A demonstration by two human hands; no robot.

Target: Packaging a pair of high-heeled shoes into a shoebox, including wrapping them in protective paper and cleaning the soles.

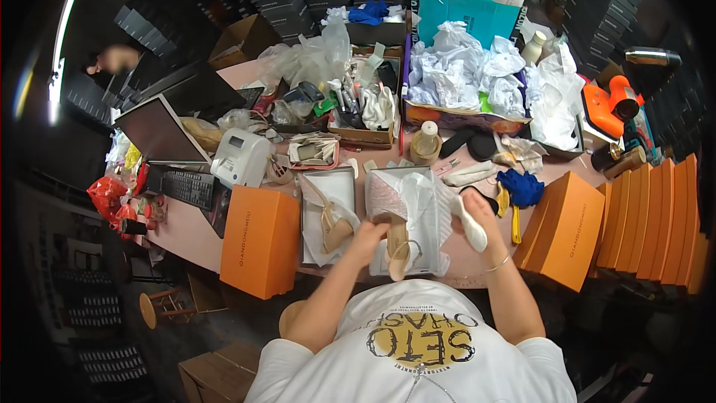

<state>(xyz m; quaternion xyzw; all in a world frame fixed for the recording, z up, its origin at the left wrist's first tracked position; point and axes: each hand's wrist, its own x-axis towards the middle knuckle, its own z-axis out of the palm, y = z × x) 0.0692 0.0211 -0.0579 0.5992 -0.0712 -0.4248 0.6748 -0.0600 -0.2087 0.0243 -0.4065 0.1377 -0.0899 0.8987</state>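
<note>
My left hand (368, 242) is closed on a beige strappy sandal (399, 245), held over the near part of an open box lined with white paper (426, 209). In my right hand (483, 220) is a white piece shaped like a shoe sole (470, 225), tilted beside the box's right edge; I cannot tell whether it is an insole or part of a shoe. A pale pink wrapping sheet (385, 192) lies in the box's far left corner. Left of it, another beige sandal (335, 227) rests on white paper in a second open box (307, 242).
Orange boxes stand at the left (257, 242) and right (570, 231), with a row (656, 224) farther right. Behind are a bottle (426, 142), a carton of crumpled white paper (466, 75), a label printer (242, 157), a keyboard (186, 186) and an orange tape dispenser (604, 108).
</note>
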